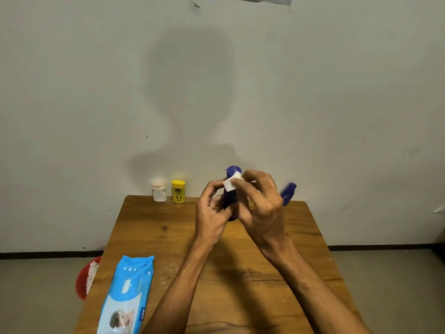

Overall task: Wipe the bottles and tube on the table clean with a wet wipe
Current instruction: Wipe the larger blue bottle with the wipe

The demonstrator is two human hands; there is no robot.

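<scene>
**Blue bottle held upright between both hands, wipe pressed near its cap**

Nearest the camera, a light blue wet-wipe pack [125,297] lies flat on the left front part of the wooden tabletop [240,273], its near end cut off by the bottom of the view. Just left of the tabletop's edge, lower down, stands a red bin [81,283] with crumpled white material in it.

Both forearms reach forward over the middle of the tabletop. The left hand [213,210] has its grip closed round the lower part of a dark blue bottle [230,198], fingers curled about its body, holding it upright and raised off the wood. The right hand [261,208] has its grip closed on a small folded white wet wipe [232,183], which its fingertips press against the bottle's upper part, just under the rounded cap.

Behind the right hand, near the far right edge, a second dark blue container [288,194] leans tilted; its lower part is hidden, so whether it is a bottle or the tube cannot be told.

At the far left edge, a yellow bottle [178,191] and a white bottle [159,190] with a pale cap stand upright side by side, close to the grey wall [96,92].
</scene>
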